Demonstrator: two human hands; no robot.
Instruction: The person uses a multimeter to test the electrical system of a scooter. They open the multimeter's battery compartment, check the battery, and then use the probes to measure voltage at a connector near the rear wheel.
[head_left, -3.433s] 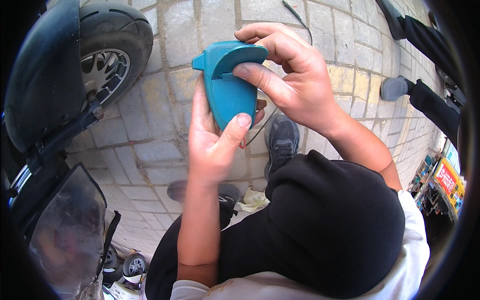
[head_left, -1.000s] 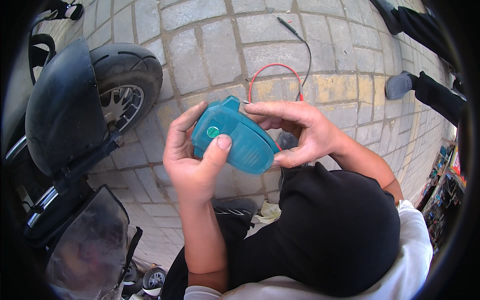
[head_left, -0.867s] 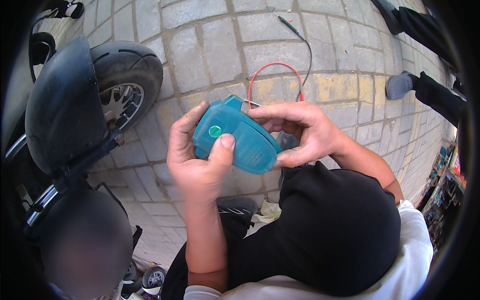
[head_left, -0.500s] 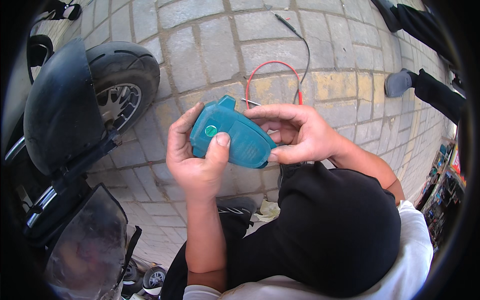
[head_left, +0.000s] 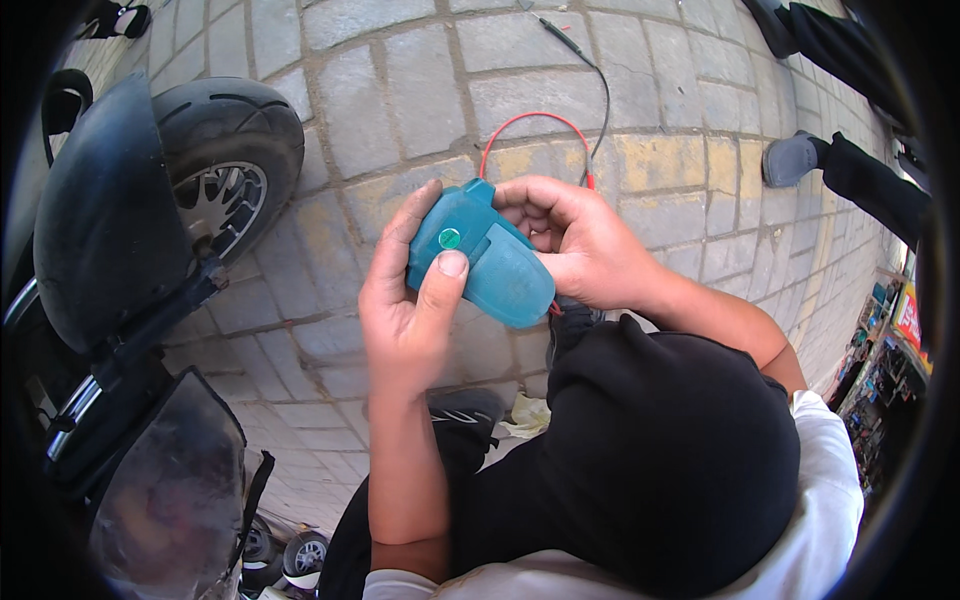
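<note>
A teal plastic casing (head_left: 500, 270), rounded at one end and with a small round green sticker, is held up in front of me. My left hand (head_left: 410, 280) grips its left end, thumb pressed on the face near the sticker and fingers round the far edge. My right hand (head_left: 575, 235) holds the right side, its fingers curled and partly hidden; its thumb tip is out of sight behind the casing. A bit of reddish wire (head_left: 556, 308) shows beside the rounded end. The underside of the casing is hidden.
On the paving beyond lie a black test probe (head_left: 560, 36) and a looped red lead (head_left: 535, 115). A scooter wheel (head_left: 230, 160) with a dark fender stands at left. Another person's shoe (head_left: 790, 160) is at right, near cluttered shelves (head_left: 875, 370).
The casing has tilted, and its rounded end has turned. My right thumb has slid from its lower edge to behind it. Reddish wire now shows beside it.
</note>
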